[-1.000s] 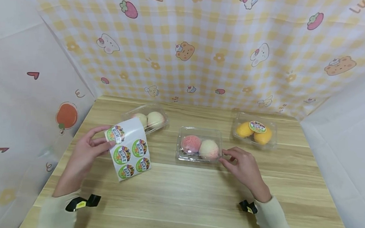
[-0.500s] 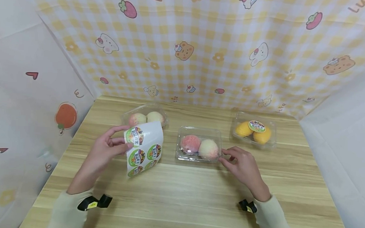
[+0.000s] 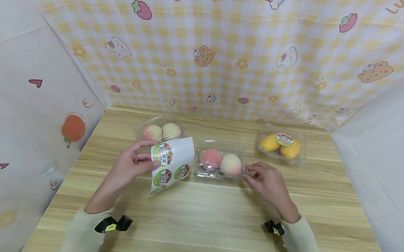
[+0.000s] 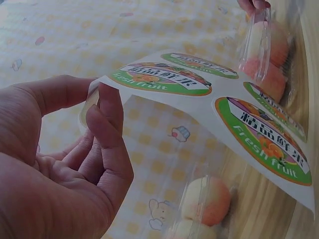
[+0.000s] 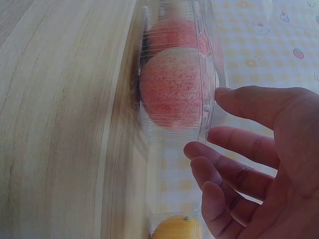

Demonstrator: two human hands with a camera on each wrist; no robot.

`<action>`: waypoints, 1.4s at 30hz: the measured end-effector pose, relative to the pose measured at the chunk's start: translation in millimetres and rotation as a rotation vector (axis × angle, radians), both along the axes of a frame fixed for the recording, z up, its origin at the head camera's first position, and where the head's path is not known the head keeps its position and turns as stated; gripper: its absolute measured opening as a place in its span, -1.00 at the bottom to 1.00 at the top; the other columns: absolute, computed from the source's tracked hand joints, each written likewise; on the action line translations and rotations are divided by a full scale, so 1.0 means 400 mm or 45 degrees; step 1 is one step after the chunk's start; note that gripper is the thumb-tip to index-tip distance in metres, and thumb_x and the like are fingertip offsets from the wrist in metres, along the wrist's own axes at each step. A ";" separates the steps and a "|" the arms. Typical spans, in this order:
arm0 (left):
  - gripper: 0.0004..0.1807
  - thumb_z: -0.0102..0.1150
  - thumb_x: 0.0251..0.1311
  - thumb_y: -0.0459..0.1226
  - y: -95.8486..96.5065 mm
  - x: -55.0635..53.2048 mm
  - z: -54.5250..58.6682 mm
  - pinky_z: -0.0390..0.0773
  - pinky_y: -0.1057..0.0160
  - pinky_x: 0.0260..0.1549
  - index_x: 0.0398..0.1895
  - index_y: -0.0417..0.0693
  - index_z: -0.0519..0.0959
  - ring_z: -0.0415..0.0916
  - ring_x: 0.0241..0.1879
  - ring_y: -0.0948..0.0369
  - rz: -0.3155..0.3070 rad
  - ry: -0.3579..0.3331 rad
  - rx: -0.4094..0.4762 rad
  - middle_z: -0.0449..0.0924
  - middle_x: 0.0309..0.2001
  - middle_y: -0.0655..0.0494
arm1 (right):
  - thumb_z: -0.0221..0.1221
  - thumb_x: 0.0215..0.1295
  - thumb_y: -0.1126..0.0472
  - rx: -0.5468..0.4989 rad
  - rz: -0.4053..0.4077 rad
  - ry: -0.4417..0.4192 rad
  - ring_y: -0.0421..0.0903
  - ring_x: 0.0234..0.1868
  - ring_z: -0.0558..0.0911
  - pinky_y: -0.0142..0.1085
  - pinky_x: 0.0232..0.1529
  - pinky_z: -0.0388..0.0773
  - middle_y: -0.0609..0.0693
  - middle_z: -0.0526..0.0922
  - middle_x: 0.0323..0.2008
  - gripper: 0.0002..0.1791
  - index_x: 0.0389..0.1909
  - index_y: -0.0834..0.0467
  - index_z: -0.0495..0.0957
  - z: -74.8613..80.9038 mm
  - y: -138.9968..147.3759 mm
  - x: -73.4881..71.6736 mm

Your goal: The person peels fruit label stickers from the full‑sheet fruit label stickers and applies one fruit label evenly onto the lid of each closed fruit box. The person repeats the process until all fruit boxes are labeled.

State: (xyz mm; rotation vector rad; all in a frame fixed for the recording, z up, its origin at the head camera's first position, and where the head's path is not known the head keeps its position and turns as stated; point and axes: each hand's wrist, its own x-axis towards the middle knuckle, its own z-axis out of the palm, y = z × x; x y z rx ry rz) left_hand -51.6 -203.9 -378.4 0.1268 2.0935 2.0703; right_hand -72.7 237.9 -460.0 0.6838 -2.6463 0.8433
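My left hand (image 3: 130,170) pinches the upper left corner of a white sheet of round fruit stickers (image 3: 176,155) between thumb and forefinger. The sheet bends and hangs in the air, its stickers green-edged and reading "Fresh fruit" in the left wrist view. Just right of it, a clear plastic box (image 3: 200,171) holds a pink peach (image 3: 211,159) and a pale peach (image 3: 231,165) side by side, lid down. At that box's right front corner, thumb and forefinger of my right hand (image 3: 267,183) hold the rim; its other fingers curve loosely below in the right wrist view.
Behind my left hand stands another clear box (image 3: 159,120) with two pale peaches, partly covered by the sheet. At the back right, a clear box (image 3: 301,139) of yellow fruit bears a round sticker (image 3: 284,139). A checked curtain (image 3: 224,78) closes off the wooden table's rear.
My left hand has moved right with the sticker sheet, which has tilted and now sits beside the middle box. The left rear peaches show more fully. My right hand stays at the box corner.
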 end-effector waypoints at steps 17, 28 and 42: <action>-0.29 0.40 0.31 -0.51 0.102 -0.019 -0.007 0.79 0.12 -0.07 0.53 -0.22 0.42 0.80 -0.11 0.05 -0.210 -0.009 0.032 0.81 -0.12 -0.20 | 0.60 0.24 0.21 0.006 -0.007 0.007 -0.16 -0.43 0.72 -0.23 -0.41 0.66 0.01 0.83 -0.26 -0.71 -0.08 0.26 0.86 0.001 0.006 0.002; -0.26 0.44 0.32 -0.50 0.180 -0.030 -0.010 0.79 0.15 -0.10 0.55 -0.27 0.39 0.81 -0.16 0.07 -0.324 -0.010 0.080 0.80 -0.14 -0.19 | 0.60 0.24 0.25 -0.005 -0.004 -0.003 -0.17 -0.43 0.72 -0.21 -0.41 0.67 -0.01 0.83 -0.24 -0.72 -0.07 0.25 0.86 0.007 0.004 0.006; -0.24 0.45 0.31 -0.46 0.256 -0.041 -0.019 0.79 0.15 -0.11 0.57 -0.18 0.41 0.81 -0.14 0.04 -0.382 -0.025 0.105 0.80 -0.11 -0.15 | 0.54 0.29 0.28 -0.008 -0.039 0.090 -0.11 -0.42 0.72 -0.25 -0.48 0.64 0.05 0.83 -0.23 -0.77 -0.07 0.25 0.84 0.053 -0.003 0.002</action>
